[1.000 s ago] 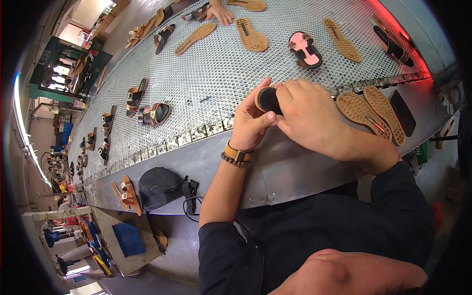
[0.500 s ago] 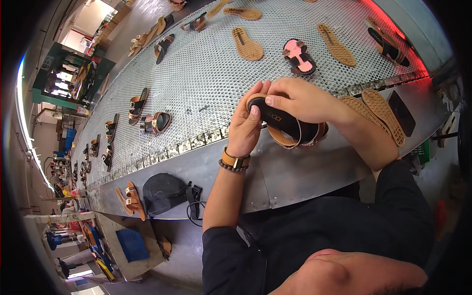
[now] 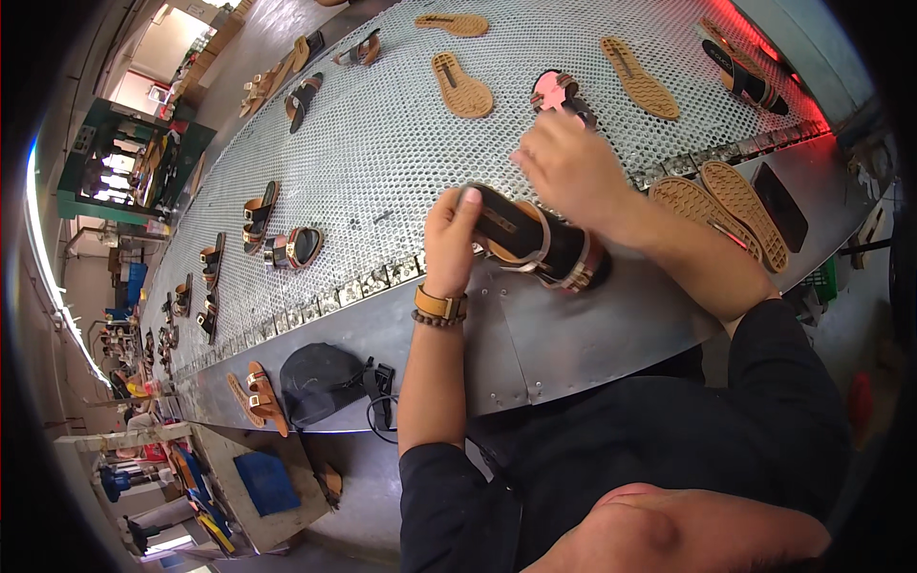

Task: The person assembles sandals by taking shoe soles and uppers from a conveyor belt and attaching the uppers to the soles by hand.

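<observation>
My left hand (image 3: 451,241) grips the toe end of a black sandal (image 3: 535,244) with tan and pale straps, lying on the edge of the perforated metal conveyor (image 3: 382,153). Over the sandal's far side, my right hand (image 3: 571,172) hovers with its fingers apart, holding nothing, close to a pink sandal (image 3: 557,93) on the belt. A tan watch strap and a bead bracelet sit on my left wrist.
Several tan soles (image 3: 462,86) and finished sandals (image 3: 294,247) lie scattered on the belt. Two ridged tan soles (image 3: 731,202) and a black sole (image 3: 778,205) rest on the steel rim at right. A dark cap (image 3: 320,382) and another sandal (image 3: 258,401) lie on the lower ledge.
The sandal has been lowered flat onto the conveyor edge. My right hand let go of it and moved up the belt toward the pink sandal. My left hand still holds the toe.
</observation>
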`<state>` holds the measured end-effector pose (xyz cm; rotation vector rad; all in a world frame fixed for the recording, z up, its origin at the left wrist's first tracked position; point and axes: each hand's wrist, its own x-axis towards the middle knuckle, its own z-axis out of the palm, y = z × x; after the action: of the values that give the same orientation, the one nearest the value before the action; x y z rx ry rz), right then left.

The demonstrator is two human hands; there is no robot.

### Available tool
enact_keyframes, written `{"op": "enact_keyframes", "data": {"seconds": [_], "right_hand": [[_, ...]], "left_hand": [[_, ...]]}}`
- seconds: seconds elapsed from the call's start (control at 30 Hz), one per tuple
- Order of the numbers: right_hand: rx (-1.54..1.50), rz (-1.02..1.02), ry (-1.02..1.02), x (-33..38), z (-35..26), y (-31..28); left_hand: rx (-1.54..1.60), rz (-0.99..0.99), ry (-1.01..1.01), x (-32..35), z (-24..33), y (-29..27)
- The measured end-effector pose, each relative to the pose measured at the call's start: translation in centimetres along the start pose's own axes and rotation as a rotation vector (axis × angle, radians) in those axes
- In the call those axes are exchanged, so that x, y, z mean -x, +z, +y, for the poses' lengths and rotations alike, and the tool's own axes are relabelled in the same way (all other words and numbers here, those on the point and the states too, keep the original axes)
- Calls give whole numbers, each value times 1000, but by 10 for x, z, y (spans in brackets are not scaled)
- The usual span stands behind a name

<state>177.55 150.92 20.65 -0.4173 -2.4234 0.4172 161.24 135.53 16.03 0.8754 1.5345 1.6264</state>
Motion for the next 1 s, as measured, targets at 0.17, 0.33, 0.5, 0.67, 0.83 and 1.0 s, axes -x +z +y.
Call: {"op": "enact_keyframes", "data": {"seconds": [0.17, 0.33, 0.5, 0.67, 0.83, 1.0], "right_hand": [[540, 202, 25, 8, 58, -6], [150, -190, 386, -10, 54, -13], [-1205, -8, 735, -6, 74, 10], [-1384, 6, 1007, 8, 100, 33], [-1446, -123, 1060, 7, 92, 17], [-1427, -230, 953, 5, 77, -8]], "left_hand": [[289, 591, 122, -12, -1, -21], [706, 691, 165, -15, -27, -53], [523, 503, -15, -15, -21, -11], [188, 314, -69, -10, -20, 8], [15, 275, -31, -12, -26, 15], [-179, 254, 9, -13, -31, 24]]}}
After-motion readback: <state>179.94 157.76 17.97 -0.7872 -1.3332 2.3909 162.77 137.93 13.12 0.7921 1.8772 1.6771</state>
